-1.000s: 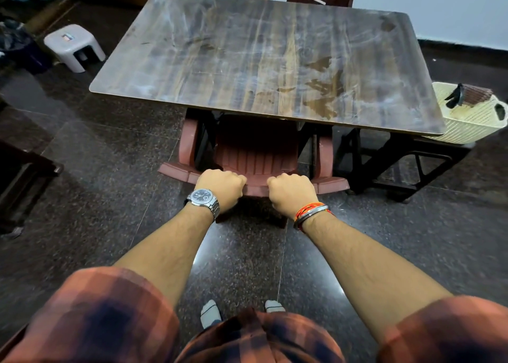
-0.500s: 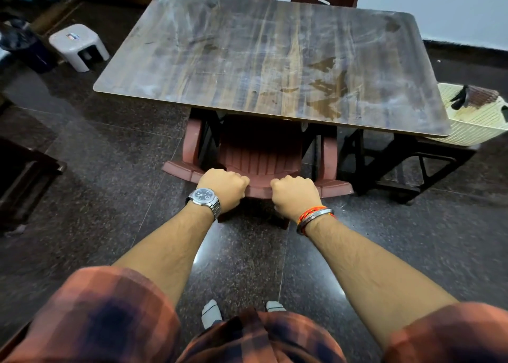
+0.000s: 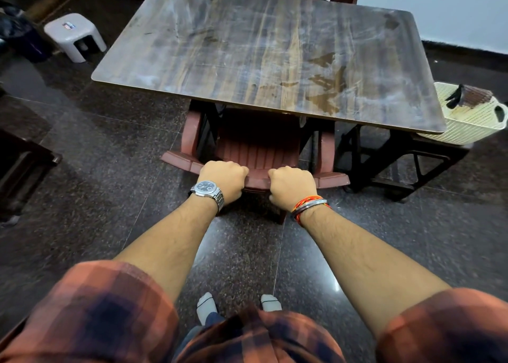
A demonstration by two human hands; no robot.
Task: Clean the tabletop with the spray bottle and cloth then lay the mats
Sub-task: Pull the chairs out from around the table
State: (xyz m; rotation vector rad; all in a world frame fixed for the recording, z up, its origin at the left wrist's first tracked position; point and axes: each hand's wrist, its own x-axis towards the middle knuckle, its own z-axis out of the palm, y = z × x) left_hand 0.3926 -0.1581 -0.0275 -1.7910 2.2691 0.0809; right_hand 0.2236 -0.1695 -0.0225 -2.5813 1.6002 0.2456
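Tabletop (image 3: 261,60) ahead; left hand (image 3: 224,180), right hand (image 3: 292,185) grip chair (image 3: 258,148).

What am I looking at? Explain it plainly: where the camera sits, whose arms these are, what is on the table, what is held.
No machine here: a person wears one camera on the head, looking down along both bare arms. The left hand and the right hand each grip the top of a red-brown plastic chair tucked under the wooden tabletop. It carries pale streaks and darker wet-looking patches. Beside its right end stands a cream basket with a brown roll inside, perhaps mats.
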